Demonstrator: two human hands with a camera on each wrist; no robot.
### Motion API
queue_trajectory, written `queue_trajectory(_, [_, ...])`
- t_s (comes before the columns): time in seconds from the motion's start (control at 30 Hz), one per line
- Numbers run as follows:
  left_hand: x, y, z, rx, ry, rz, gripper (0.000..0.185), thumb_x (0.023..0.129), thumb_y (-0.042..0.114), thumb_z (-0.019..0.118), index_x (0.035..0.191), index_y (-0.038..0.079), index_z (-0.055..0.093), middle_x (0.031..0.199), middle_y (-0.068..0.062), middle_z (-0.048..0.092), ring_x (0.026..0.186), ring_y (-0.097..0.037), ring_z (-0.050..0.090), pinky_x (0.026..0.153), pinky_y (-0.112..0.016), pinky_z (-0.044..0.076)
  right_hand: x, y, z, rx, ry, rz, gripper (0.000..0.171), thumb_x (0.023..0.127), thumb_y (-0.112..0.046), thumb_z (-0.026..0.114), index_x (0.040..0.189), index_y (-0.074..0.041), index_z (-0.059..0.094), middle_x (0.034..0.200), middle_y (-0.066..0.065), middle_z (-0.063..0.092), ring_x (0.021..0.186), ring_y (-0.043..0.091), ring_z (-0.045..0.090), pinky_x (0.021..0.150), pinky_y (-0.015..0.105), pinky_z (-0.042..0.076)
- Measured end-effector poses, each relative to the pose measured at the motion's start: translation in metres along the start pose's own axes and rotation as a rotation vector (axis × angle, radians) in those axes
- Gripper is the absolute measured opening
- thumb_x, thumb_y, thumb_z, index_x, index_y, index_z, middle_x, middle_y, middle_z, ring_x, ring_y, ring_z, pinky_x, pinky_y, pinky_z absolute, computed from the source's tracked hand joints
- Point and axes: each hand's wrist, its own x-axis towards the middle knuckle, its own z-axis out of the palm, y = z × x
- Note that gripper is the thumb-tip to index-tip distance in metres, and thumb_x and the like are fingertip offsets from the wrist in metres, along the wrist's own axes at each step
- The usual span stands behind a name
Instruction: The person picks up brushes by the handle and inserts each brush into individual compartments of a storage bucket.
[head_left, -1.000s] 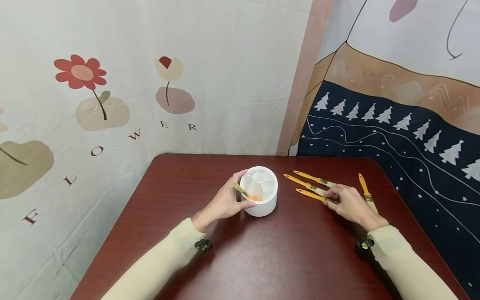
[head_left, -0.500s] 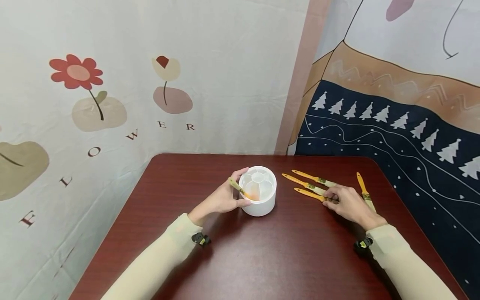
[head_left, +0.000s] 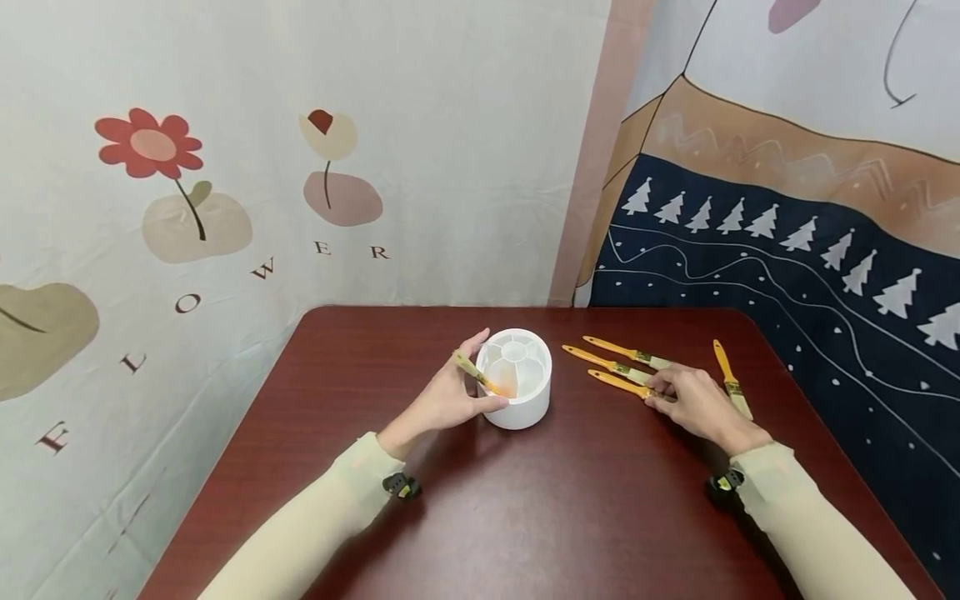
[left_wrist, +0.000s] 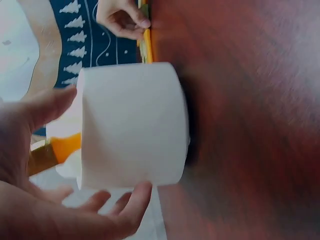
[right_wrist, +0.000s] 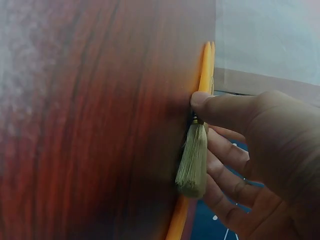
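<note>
My left hand (head_left: 442, 402) grips a round white divided organizer (head_left: 517, 417) by its left side, thumb at the near rim and fingers around the far side. A paintbrush (head_left: 471, 369) leans in one of its compartments, handle down, bristles up and out over the hand. On the right, my right hand (head_left: 697, 404) pinches another paintbrush (right_wrist: 192, 162) near its metal band. Its yellow handle points left, and the pale bristles show below the thumb (right_wrist: 215, 104) in the right wrist view. Two more paintbrushes, a middle one (head_left: 600, 361) and a back one (head_left: 618, 348), lie just beyond it.
One more paintbrush (head_left: 727, 373) lies behind the right hand, towards the table's right edge. The dark red wooden table (head_left: 555, 517) extends in front of both hands. Printed cloths, one pale with flowers (head_left: 450, 150) and one dark blue with trees (head_left: 690, 275), hang behind it.
In the organizer, the paintbrush has tipped a little further to the left, its bristle end higher over the left hand. Both hands hold nearly the same places; the head view has shifted slightly.
</note>
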Motion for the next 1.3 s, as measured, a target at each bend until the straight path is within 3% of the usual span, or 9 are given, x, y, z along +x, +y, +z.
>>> queue_trajectory(0.07, [-0.001,0.001,0.004,0.035,0.057,-0.02,0.116,0.09,0.017,0.099,0.183,0.008,0.031,0.18,-0.017,0.05,0.141,-0.035,0.066,0.116,-0.052,0.056,0.0,-0.001,-0.001,0.001,0.013,-0.007,0.022,0.101,-0.016,0.093,0.119,-0.004,0.086,0.11,0.008,0.08,0.093,0.021,0.076,0.086,0.049,0.068])
queue_trajectory(0.23, [-0.004,0.004,0.014,0.09,0.167,-0.031,0.11,0.085,0.023,0.104,0.176,0.008,0.043,0.174,-0.014,0.056,0.153,-0.035,0.062,0.128,-0.057,0.049,0.0,-0.003,-0.004,0.0,0.039,-0.022,0.023,0.098,-0.016,0.095,0.116,-0.006,0.085,0.112,0.009,0.079,0.093,0.02,0.074,0.083,0.043,0.066])
queue_trajectory(0.47, [-0.007,0.005,0.022,0.107,0.237,-0.065,0.11,0.079,0.021,0.107,0.17,0.006,0.047,0.168,-0.016,0.061,0.15,-0.035,0.065,0.128,-0.057,0.05,-0.002,-0.006,-0.003,0.019,0.021,-0.041,0.024,0.097,-0.012,0.096,0.116,-0.007,0.082,0.106,0.006,0.082,0.092,0.019,0.075,0.085,0.044,0.067])
queue_trajectory(0.67, [-0.006,0.006,0.026,0.116,0.243,-0.073,0.111,0.078,0.023,0.108,0.17,0.007,0.048,0.166,-0.016,0.062,0.148,-0.036,0.066,0.127,-0.058,0.051,-0.004,-0.009,-0.003,0.018,0.031,-0.053,0.024,0.097,-0.011,0.096,0.116,-0.009,0.081,0.103,0.005,0.083,0.092,0.019,0.077,0.087,0.046,0.069])
queue_trajectory(1.1, [-0.002,0.008,0.023,0.088,0.205,-0.074,0.109,0.08,0.018,0.107,0.171,0.006,0.048,0.168,-0.018,0.065,0.153,-0.038,0.064,0.129,-0.061,0.049,-0.006,-0.026,-0.012,0.071,0.11,-0.044,0.026,0.094,-0.011,0.098,0.117,-0.012,0.085,0.106,0.005,0.086,0.094,0.02,0.079,0.085,0.033,0.067])
queue_trajectory(1.3, [0.002,0.003,0.017,0.039,0.151,-0.082,0.112,0.083,0.015,0.106,0.175,0.004,0.044,0.172,-0.018,0.062,0.149,-0.037,0.066,0.125,-0.053,0.052,-0.01,-0.035,-0.014,0.096,0.138,-0.021,0.028,0.095,-0.012,0.098,0.12,-0.012,0.085,0.11,0.008,0.086,0.096,0.022,0.081,0.089,0.041,0.07])
